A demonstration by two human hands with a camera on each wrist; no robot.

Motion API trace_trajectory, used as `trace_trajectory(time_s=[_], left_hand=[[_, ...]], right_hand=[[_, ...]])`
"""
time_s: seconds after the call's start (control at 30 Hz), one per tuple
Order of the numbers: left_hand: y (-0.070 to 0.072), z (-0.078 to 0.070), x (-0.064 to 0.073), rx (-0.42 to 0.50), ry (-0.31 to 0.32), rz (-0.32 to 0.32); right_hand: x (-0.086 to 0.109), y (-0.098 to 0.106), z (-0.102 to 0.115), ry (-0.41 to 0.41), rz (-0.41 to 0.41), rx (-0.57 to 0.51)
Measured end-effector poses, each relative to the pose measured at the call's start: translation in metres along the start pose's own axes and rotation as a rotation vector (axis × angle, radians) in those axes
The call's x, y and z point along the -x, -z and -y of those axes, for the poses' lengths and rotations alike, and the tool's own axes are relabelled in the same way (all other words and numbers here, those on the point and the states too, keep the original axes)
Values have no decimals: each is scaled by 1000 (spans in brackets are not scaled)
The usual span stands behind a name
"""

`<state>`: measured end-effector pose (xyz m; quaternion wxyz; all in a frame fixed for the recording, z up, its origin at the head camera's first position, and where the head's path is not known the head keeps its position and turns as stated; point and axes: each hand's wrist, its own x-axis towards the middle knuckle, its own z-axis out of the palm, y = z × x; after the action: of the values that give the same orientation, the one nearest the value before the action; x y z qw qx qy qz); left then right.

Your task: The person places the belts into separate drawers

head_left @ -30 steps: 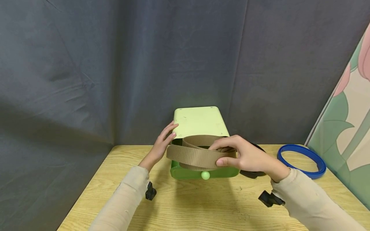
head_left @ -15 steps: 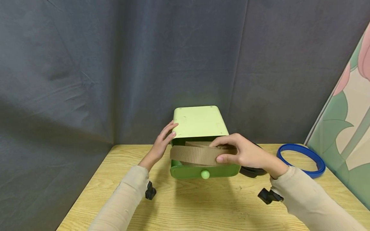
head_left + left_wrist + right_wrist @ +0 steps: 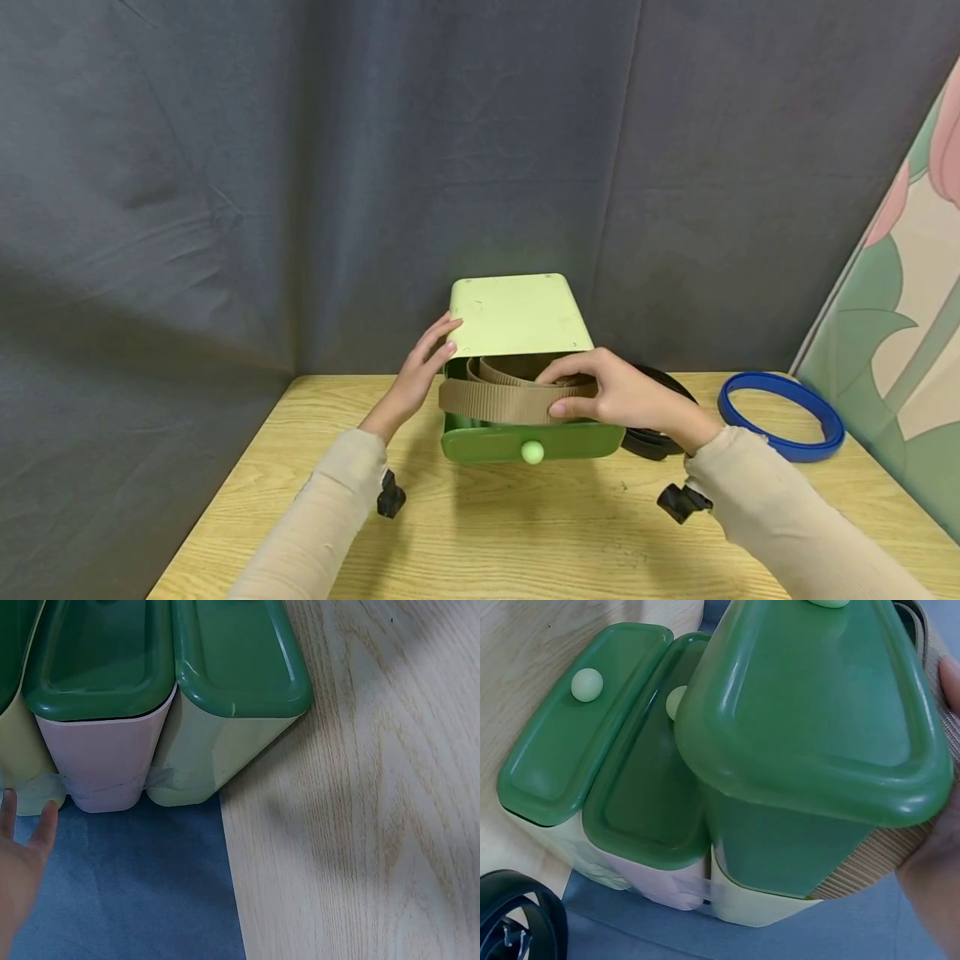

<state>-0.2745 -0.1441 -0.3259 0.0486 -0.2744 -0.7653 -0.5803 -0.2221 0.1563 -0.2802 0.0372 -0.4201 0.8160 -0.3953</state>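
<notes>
A pale-green drawer box stands on the table, its green top drawer pulled out towards me. My left hand rests against the left side of the box, fingers extended along its edge. With thumb and fingers, my right hand pinches a coiled tan ribbed belt at the open drawer. The coil's back part sits inside the drawer, while its front band stands above the drawer front. In the right wrist view the belt bulges past the drawer's side. Lower drawers with green fronts are closed.
A coiled black belt lies right of the box, partly behind my right forearm. Further right is a coiled blue belt. Behind the wooden table hangs a grey curtain; a flower-patterned panel borders the right side.
The tan belt has gone lower and further back into the open drawer, with my right hand shifting slightly left. My left hand has stayed on the box.
</notes>
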Motion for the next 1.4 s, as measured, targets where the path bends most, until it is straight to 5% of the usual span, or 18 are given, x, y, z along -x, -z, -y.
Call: trace_trajectory(time_s=[0.57,1.4], left_hand=[[-2,-2,0,-22,9,9],[0,-1,0,-5,9,6]], right_hand=[[5,16,1,129,-77,25],[10,28,3,176,55,-67]])
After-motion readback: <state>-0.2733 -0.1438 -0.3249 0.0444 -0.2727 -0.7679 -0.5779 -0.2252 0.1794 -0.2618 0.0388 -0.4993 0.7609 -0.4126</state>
